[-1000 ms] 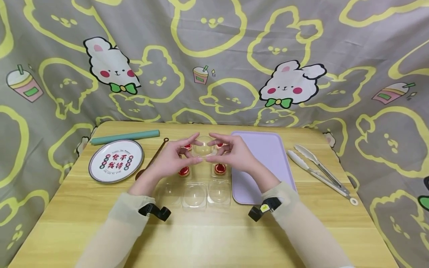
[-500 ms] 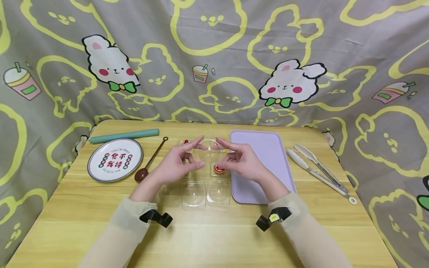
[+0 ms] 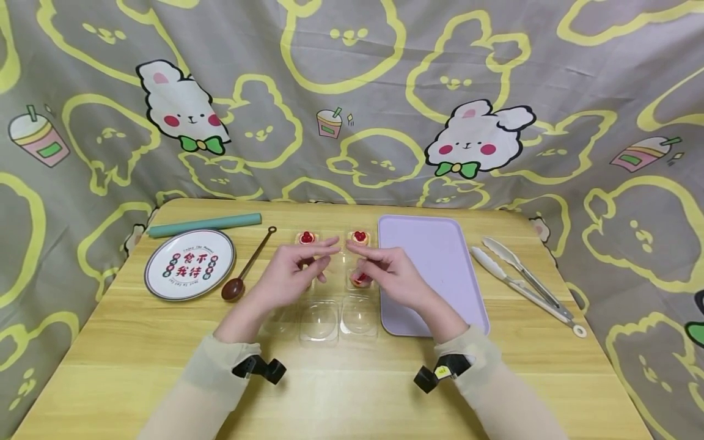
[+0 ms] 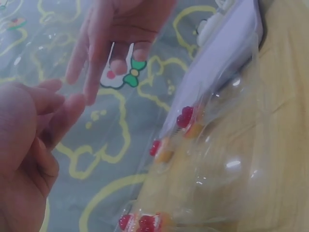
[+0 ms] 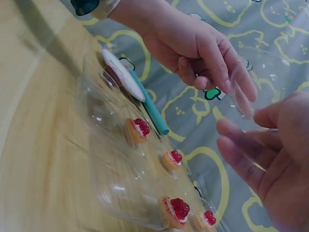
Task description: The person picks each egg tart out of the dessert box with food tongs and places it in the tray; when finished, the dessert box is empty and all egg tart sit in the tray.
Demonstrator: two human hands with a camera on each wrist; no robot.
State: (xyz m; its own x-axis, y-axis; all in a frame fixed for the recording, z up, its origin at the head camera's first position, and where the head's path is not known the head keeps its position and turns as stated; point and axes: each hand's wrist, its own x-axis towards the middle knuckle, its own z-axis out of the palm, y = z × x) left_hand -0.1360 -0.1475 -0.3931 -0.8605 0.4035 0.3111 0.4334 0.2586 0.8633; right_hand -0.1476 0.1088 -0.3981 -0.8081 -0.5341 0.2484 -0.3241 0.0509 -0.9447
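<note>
My left hand (image 3: pixel 288 272) and right hand (image 3: pixel 393 272) face each other above the middle of the table. Between their fingertips and thumbs they pinch a clear plastic domed lid (image 5: pixel 241 99), hard to see in the head view and partly visible in the right wrist view. Beneath are small tarts with red berry tops, including one at the back left (image 3: pixel 307 237), one at the back right (image 3: pixel 360 237) and one by my right fingers (image 3: pixel 360 279). Another tart (image 5: pixel 137 129) shows in the right wrist view, but my left hand hides it from the head view. They sit in clear plastic containers.
Clear domed plastic pieces (image 3: pixel 319 319) lie in front of the tarts. A purple tray (image 3: pixel 434 275) is at right, with tongs (image 3: pixel 528 284) beyond it. To the left are a brown ladle (image 3: pixel 233 289), a printed white plate (image 3: pixel 189 287) and a teal roll (image 3: pixel 206 225).
The clear lid, earlier seen as a rounded dome between both hands, is now barely visible from the head. Both hands have shifted and turned slightly, uncovering the back tarts.
</note>
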